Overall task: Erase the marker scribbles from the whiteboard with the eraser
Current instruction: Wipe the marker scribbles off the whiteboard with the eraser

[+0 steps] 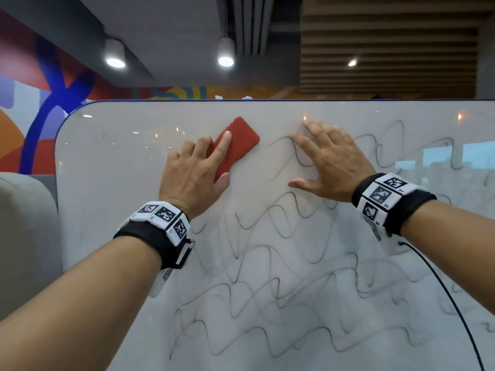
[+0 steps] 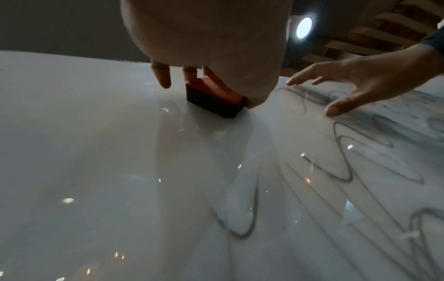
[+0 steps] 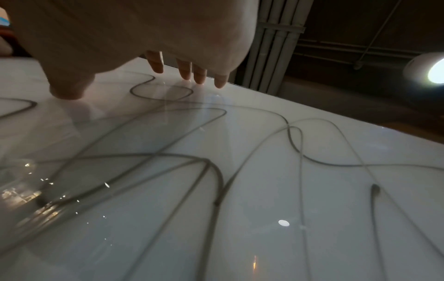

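Left hand (image 1: 192, 175) gripping eraser (image 1: 235, 145) (red), right hand (image 1: 332, 164) splayed, seemingly touching whiteboard (image 1: 112, 183)

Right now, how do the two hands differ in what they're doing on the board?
The left hand holds the red eraser against the whiteboard; the right hand holds nothing, its fingers spread. The left hand sits on clean surface, the right hand over the scribbles. Both are near the board's top edge and wear a marker-tagged wristband.
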`<state>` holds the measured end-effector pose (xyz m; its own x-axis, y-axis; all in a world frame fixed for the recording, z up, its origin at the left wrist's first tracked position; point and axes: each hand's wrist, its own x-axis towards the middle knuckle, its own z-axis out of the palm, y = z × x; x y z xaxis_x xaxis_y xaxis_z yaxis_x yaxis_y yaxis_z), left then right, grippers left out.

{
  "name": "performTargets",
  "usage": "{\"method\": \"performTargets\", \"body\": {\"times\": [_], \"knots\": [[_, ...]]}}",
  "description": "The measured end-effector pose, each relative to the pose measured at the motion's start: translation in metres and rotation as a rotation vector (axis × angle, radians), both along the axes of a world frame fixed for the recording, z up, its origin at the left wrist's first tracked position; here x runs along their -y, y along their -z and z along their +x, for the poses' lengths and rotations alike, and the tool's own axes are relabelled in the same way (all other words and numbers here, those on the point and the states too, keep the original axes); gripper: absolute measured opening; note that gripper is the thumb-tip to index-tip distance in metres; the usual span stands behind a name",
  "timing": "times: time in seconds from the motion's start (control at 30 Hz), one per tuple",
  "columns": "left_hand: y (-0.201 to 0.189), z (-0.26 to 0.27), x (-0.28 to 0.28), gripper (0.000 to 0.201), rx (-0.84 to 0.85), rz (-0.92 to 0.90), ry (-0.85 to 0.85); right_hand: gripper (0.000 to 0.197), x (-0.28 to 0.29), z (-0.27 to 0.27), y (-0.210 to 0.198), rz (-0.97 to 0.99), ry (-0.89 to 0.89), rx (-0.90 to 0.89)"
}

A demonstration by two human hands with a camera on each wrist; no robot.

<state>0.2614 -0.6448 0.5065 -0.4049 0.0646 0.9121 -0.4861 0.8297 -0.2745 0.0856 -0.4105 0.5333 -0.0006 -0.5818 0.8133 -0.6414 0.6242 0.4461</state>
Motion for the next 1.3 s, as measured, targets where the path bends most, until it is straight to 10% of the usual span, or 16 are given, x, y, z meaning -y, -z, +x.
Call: {"method": "performTargets", "body": {"times": [0.17, 0.3, 0.5, 0.7, 0.87, 1.13, 1.3], "knots": [[0.001, -0.003, 0.001, 0.075, 0.096, -0.176, -0.026, 0.093, 0.004, -0.002, 0.002, 0.009, -0.017, -0.01], [-0.009, 0.0, -0.003, 0.074, -0.095, 0.1, 0.002, 0.095, 0.004, -0.005, 0.002, 0.01, -0.013, -0.009], [0.015, -0.01, -0.005, 0.07, 0.182, -0.284, 0.07, 0.095, 0.004, -0.006, 0.003, 0.007, -0.009, -0.024], [0.007, -0.012, -0.007, 0.076, 0.01, -0.055, 0.075, 0.096, 0.003, -0.007, 0.001, 0.018, -0.003, -0.036], [0.013, -0.015, -0.006, 0.073, 0.223, -0.316, 0.082, 0.096, 0.004, -0.009, 0.001, 0.02, -0.004, -0.041], [0.006, -0.019, -0.023, 0.069, 0.016, -0.045, 0.081, 0.095, 0.004, -0.008, 0.002, 0.016, -0.02, -0.035], [0.016, -0.023, -0.017, 0.059, 0.263, -0.413, 0.117, 0.096, 0.0, -0.009, 0.003, 0.034, -0.018, -0.036]]}}
